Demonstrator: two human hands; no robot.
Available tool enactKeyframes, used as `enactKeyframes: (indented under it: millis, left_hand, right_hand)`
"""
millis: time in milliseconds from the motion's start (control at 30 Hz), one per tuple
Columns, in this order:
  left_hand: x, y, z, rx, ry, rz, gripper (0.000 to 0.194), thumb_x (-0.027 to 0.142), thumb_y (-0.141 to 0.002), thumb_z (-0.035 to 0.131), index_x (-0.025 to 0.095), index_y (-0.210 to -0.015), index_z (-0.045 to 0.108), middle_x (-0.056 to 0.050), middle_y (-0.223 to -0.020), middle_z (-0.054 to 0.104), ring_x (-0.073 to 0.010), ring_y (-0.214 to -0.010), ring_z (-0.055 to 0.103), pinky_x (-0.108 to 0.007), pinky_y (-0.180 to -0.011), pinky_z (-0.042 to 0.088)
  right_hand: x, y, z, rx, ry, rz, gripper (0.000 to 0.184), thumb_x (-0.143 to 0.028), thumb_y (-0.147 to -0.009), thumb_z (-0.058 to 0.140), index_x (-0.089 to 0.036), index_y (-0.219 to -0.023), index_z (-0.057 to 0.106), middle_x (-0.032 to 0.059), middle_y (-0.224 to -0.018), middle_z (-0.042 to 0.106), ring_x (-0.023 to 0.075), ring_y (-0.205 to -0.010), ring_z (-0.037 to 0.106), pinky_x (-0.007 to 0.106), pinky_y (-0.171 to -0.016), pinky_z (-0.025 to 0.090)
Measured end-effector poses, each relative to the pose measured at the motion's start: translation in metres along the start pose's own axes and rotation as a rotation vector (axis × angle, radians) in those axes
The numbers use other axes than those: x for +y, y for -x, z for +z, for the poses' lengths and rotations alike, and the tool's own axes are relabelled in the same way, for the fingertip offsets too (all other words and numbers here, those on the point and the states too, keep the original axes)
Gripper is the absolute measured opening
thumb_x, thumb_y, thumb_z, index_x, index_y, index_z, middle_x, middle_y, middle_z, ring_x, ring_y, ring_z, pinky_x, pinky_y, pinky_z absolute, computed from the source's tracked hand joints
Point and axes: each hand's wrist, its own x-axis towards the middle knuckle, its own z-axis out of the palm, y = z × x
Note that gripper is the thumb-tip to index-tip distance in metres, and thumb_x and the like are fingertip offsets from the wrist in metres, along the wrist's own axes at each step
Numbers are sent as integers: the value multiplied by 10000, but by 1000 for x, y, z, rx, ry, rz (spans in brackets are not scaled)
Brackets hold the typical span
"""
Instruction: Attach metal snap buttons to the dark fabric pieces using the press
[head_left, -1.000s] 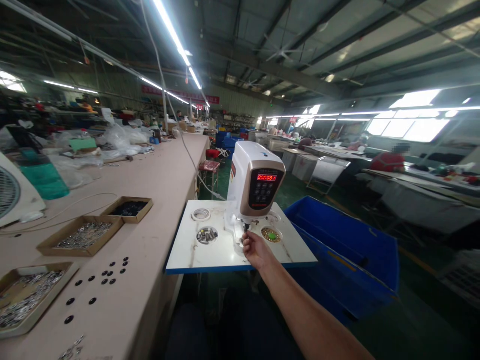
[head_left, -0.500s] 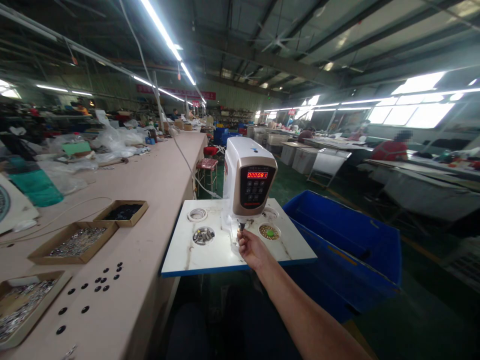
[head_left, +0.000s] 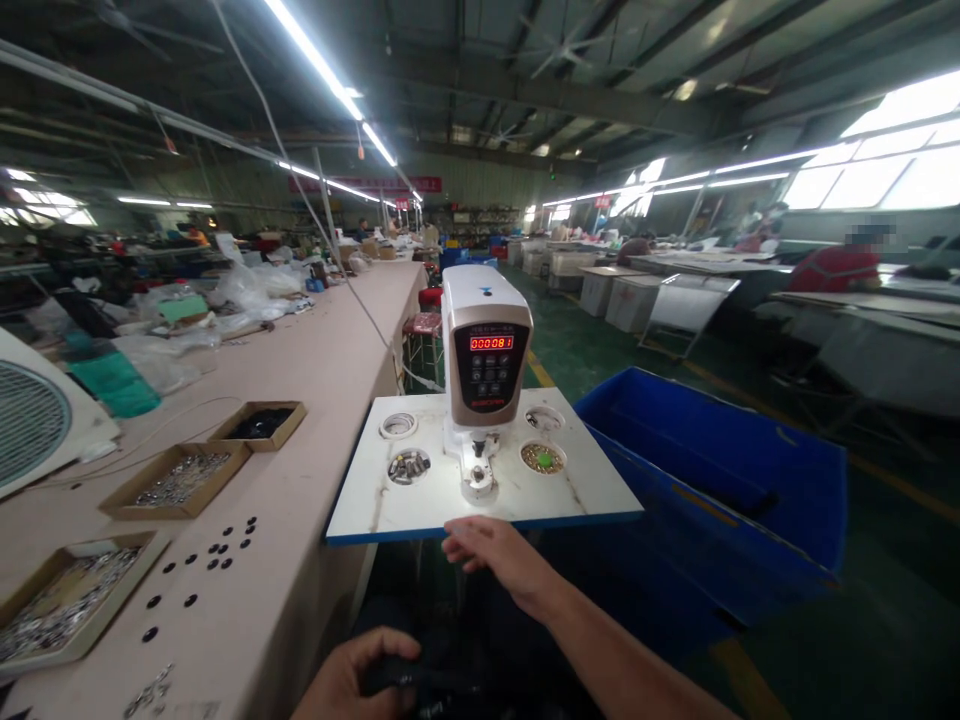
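Note:
A white snap-setting press [head_left: 487, 345] stands on its small white table [head_left: 375, 500], its red display lit with 000081. Just below the table's front edge is my right hand [head_left: 499, 555], away from the press head, fingers stretched out and nothing visible in them. My left hand [head_left: 356, 675] has come in at the bottom, thumb and fingers curled round a dark, shiny black item [head_left: 442, 690]; its kind is hard to make out against my dark lap. Round wells in the table hold metal dies [head_left: 409, 467] on the left and brass-coloured fasteners [head_left: 541, 458] with a green piece on the right.
On the long bench at left are cardboard trays of metal parts [head_left: 184, 480], a tray of black pieces [head_left: 262, 425], loose black caps [head_left: 217, 550] and a fan [head_left: 37, 410]. A big blue bin [head_left: 720, 470] stands right. A person in red [head_left: 836, 268] sits farther off.
My right hand has drawn back from under the press head to below the table's front edge, and its fingers have opened. My left hand and the black item have come into view.

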Motion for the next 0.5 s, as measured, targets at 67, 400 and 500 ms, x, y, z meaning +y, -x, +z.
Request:
enactKeyframes:
  millis: [67,400,500]
  left_hand:
    - [21,-12,8,-5,3,106,372,365,-649,819,175,-941,688,17,-778,651,-119,-662,538,-239,-626,415]
    - [91,-62,36,-66,48,97,344,206,-620,722,163,-960,692,-1,-807,690,-132,-682,582,-244,-657,439]
    - [94,-78,37,-78,5,96,350,156,-621,697,164,-971,694,-6,-844,702,-134,-701,598,-243,-667,447]
  right_hand:
    - [2,25,3,-196,239,-82,466,-490,-829,721,-181,-1177,716,84,-1148,735,238,-1030,670,322,-882,494]
    - [-2,48,-19,-54,512,-194,348,-461,-883,655,-240,-1142,727,35,-1055,749,236,-936,669,290,-807,457]
    - [-3,44,-29,-7,564,-176,324,-420,-823,723,-232,-1086,742,31,-986,752,227,-865,663,276,-742,444]
